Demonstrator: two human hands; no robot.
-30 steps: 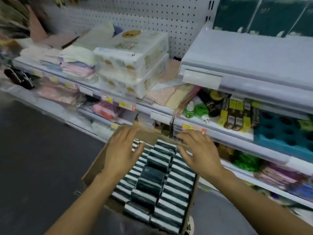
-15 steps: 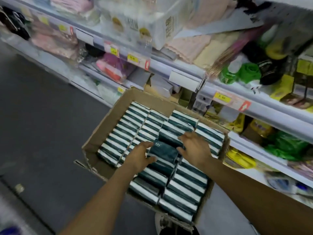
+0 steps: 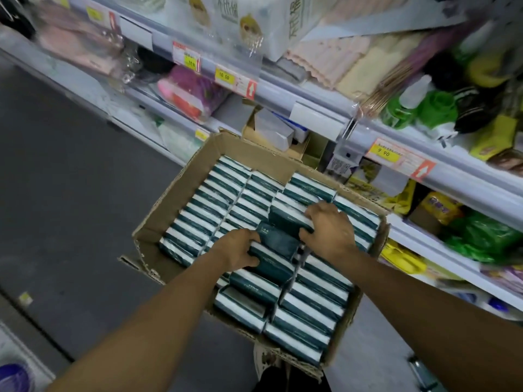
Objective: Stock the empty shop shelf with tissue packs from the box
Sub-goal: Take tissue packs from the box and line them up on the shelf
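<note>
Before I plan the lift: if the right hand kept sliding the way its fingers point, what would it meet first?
The right hand points left across the open cardboard box. Its fingers already grip the raised dark green tissue packs; beyond them the left hand probably comes next, though depth is unclear.

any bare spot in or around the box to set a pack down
Bare dark floor left of the cardboard box. Inside, tissue packs fill it edge to edge, both hands gripping raised packs mid-box. The shelves behind are crowded.
</note>
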